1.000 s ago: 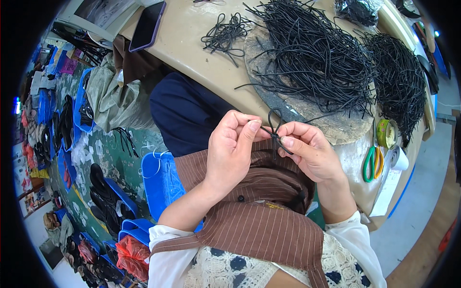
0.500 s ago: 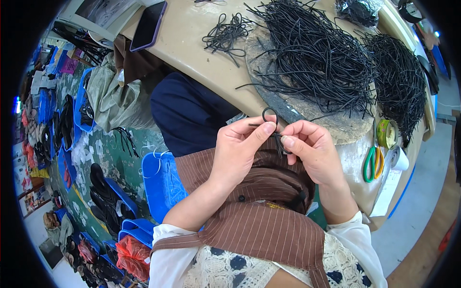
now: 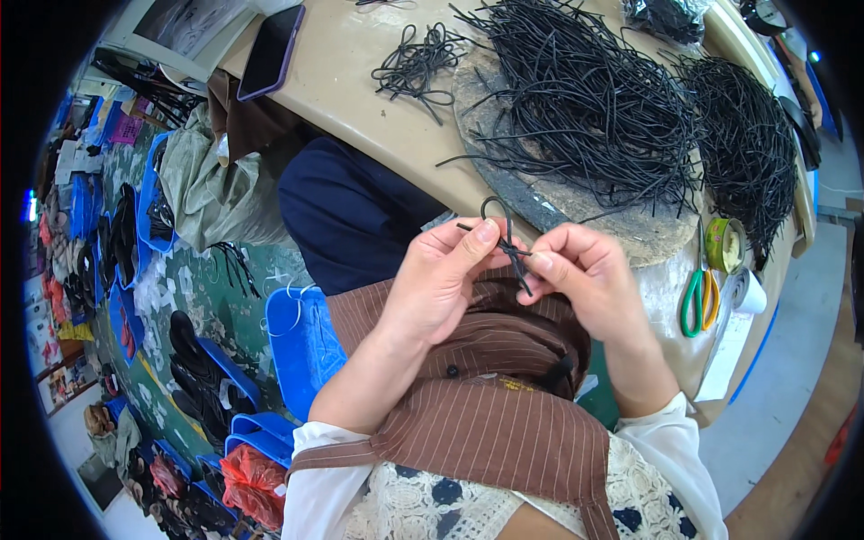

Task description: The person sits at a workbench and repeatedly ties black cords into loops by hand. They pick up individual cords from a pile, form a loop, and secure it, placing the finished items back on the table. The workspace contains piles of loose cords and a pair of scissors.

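A thin black cord [image 3: 512,247] is held over my lap, bent into a bow-like knot with one loop standing up and short ends sticking out. My left hand [image 3: 421,286] pinches it between thumb and fingers just beside the loop. On the other side, my right hand [image 3: 594,281] grips a strand by the knot with thumb and forefinger. Beyond my hands, a large heap of loose black cords [image 3: 594,108] spreads over a worn round board [image 3: 661,241]. Several looped, knotted cords [image 3: 418,70] lie in a small pile left of it on the table.
Another bundle of black cords [image 3: 745,148] hangs at the table's right edge. Near my right hand lie scissors [image 3: 691,304] with green and orange handles, a green tin [image 3: 724,245] and a white roll [image 3: 745,295]. A phone [image 3: 272,52] rests at left; a blue bin [image 3: 304,340] stands below.
The cord's loop has grown longer and the knot now shows more openly between my fingers. My left hand has shifted slightly left, with the right hand still close to the knot.
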